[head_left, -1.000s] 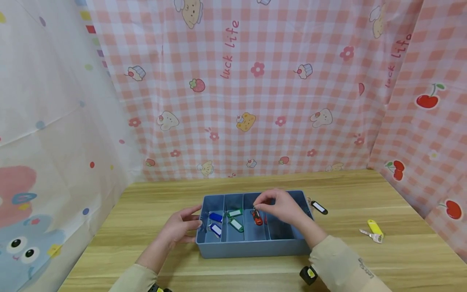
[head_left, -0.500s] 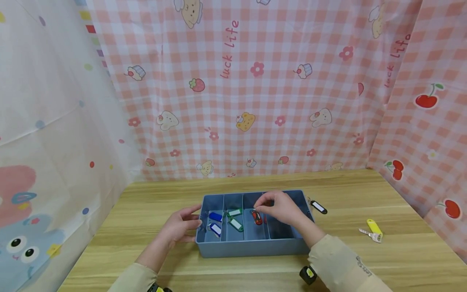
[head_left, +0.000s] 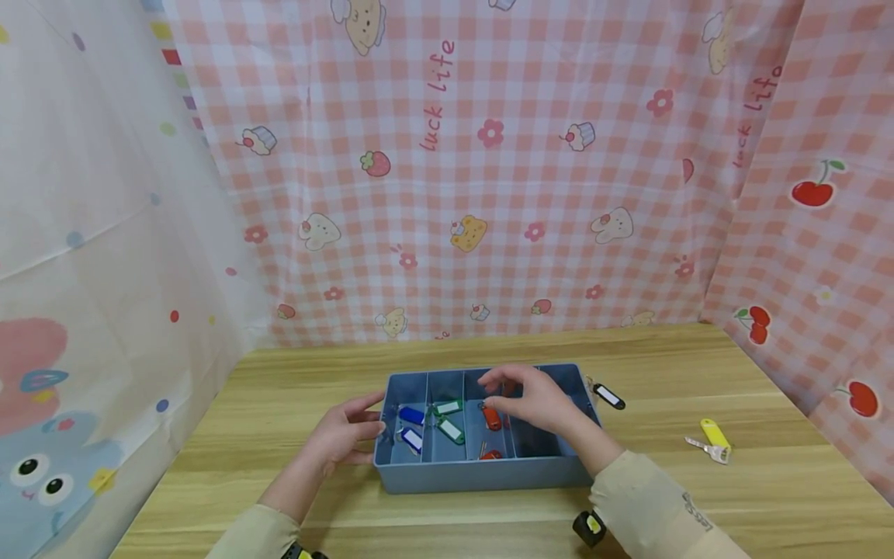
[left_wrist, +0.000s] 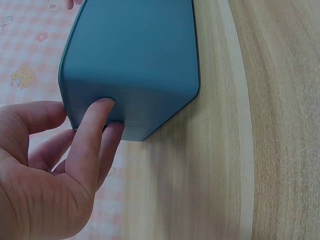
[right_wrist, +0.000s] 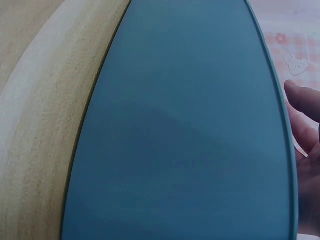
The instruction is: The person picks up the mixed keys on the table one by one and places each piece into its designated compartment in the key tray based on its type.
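A blue-grey divided box [head_left: 482, 475] stands on the table. My left hand [head_left: 338, 435] rests its fingers against the box's left end; in the left wrist view the fingertips [left_wrist: 105, 102] touch the outer wall. Above the third compartment hovers my right hand [head_left: 534, 397], thumb and fingers apart, holding nothing. Below it lies one red key tag [head_left: 492, 418]; another red key tag [head_left: 491, 455], with a key, is partly hidden by the front wall. Green key tags [head_left: 450, 429] are in the second compartment, blue key tags [head_left: 412, 440] in the leftmost.
Just right of the box lies a black key tag [head_left: 609, 396]. A yellow key tag [head_left: 715, 435] with a silver key [head_left: 708, 450] lies farther right on the wooden table [head_left: 300, 512]. A pink checked cloth [head_left: 419, 295] hangs behind.
My right thumb and fingers have parted and let go of a red key tag. It now lies toward the front of the third compartment. My left hand stays at the box's end.
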The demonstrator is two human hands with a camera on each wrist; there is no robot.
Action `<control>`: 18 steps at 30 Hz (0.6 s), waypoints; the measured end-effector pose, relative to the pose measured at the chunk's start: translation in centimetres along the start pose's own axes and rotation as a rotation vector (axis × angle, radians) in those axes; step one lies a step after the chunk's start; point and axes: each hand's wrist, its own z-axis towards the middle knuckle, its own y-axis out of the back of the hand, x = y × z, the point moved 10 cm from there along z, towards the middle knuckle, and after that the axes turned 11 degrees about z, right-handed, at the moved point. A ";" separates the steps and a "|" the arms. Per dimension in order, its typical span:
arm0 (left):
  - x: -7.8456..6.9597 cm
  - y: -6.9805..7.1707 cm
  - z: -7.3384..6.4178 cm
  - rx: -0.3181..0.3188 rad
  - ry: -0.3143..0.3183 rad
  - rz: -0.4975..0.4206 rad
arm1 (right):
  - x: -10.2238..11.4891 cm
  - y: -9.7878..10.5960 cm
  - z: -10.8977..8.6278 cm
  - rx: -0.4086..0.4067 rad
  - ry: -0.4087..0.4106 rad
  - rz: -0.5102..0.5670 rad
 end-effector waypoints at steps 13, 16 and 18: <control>0.0 0.0 0.0 -0.003 0.002 -0.013 | 0.8 0.2 -1.3 0.054 0.038 0.087; 0.0 0.0 0.0 -0.003 0.001 -0.014 | 0.8 0.6 -1.8 0.055 0.034 0.088; 0.0 -0.1 0.0 0.002 -0.005 -0.016 | 0.8 0.8 -2.1 0.053 0.031 0.084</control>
